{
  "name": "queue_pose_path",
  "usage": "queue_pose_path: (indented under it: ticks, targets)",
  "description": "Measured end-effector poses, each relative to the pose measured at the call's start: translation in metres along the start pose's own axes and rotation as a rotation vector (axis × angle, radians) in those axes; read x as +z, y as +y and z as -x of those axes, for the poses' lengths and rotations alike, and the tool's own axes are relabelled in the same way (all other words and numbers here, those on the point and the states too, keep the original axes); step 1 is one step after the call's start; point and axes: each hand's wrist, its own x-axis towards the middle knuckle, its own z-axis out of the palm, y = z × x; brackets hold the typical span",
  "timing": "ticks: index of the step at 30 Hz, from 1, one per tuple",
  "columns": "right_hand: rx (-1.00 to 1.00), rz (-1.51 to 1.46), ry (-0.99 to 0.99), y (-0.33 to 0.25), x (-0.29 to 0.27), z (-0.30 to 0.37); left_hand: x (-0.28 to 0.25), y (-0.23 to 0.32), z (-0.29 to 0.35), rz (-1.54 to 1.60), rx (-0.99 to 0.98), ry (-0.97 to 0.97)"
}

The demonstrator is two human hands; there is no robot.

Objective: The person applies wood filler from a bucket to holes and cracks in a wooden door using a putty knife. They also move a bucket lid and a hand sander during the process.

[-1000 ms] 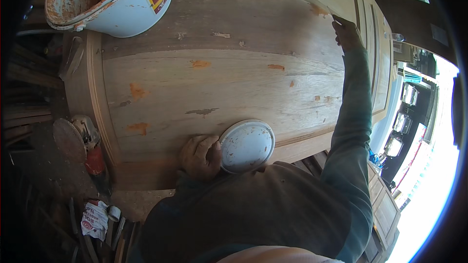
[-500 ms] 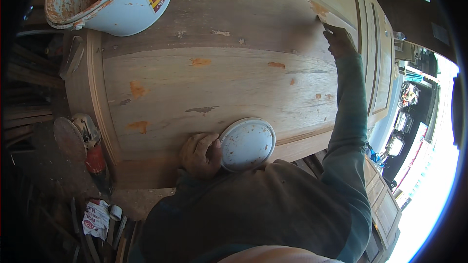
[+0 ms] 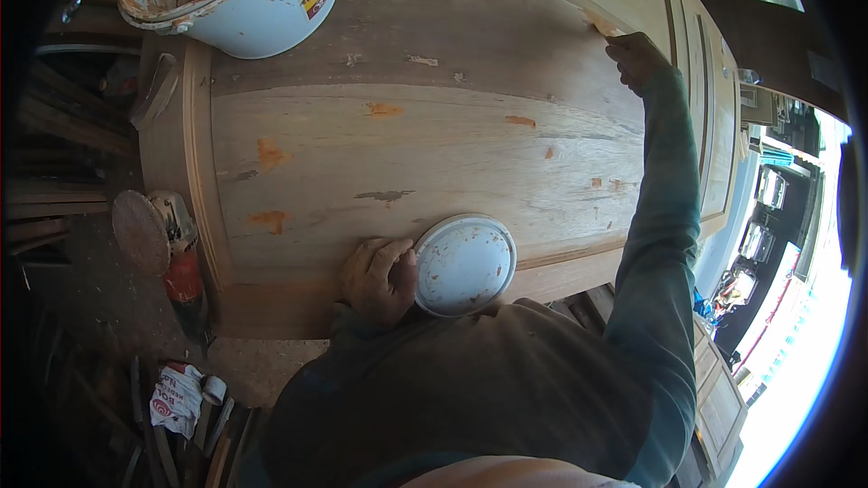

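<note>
My right hand [image 3: 639, 63] reaches to the far right of a panelled wooden door [image 3: 506, 163], closed around a putty knife, its blade barely visible. Beside its fingertips lies a smear of orange filler [image 3: 599, 22]. Close to my body, my left hand [image 3: 378, 280] is curled at the left edge of a round white lid [image 3: 465, 267], gripping it. Orange specks dot the lid. Several orange filler patches [image 3: 273, 154] mark the door, along with a dark grey blemish [image 3: 385, 196].
A white bucket [image 3: 262, 14], smeared orange inside, stands on the door's far left corner. Left of the door is a red-bodied sander [image 3: 183, 276] with a round disc. Scrap wood and a white bag [image 3: 176, 399] lie lower left. More panelled doors [image 3: 719, 393] stand at right.
My right hand has turned and moved slightly right, hiding the dark blade that showed before. My left hand and the lid keep their place together. The whole view has shifted a little.
</note>
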Motion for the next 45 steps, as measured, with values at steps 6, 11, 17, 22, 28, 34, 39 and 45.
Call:
queue_pose_path:
  ticks: [6,11,17,22,28,34,39,45]
  targets:
    - [-0.323,-0.032,0.174,-0.030,0.064,0.112,0.007,0.000,0.003,-0.032,0.017,0.064]
    - [-0.359,-0.437,0.216,0.008,0.136,0.177,-0.004,-0.003,-0.017,0.155,-0.102,-0.063]
    - [-0.332,-0.674,0.354,0.074,0.162,0.226,0.003,-0.006,-0.133,-0.356,0.313,-0.176]
    - [-0.346,-0.750,0.406,0.135,0.150,0.253,0.083,-0.039,-0.222,-0.746,0.336,-0.158]
    - [-0.219,-0.846,0.586,0.248,0.134,0.293,0.139,-0.014,-0.254,-0.818,0.321,-0.191]
    - [-0.034,-0.927,0.777,0.355,0.133,0.342,0.169,-0.009,-0.229,-0.807,0.393,-0.218]
    - [0.057,-0.996,0.848,0.410,0.149,0.367,0.169,-0.009,-0.196,-0.868,0.429,-0.186]
    - [0.083,-0.992,0.909,0.447,0.180,0.396,0.163,-0.003,-0.195,-0.810,0.474,-0.218]
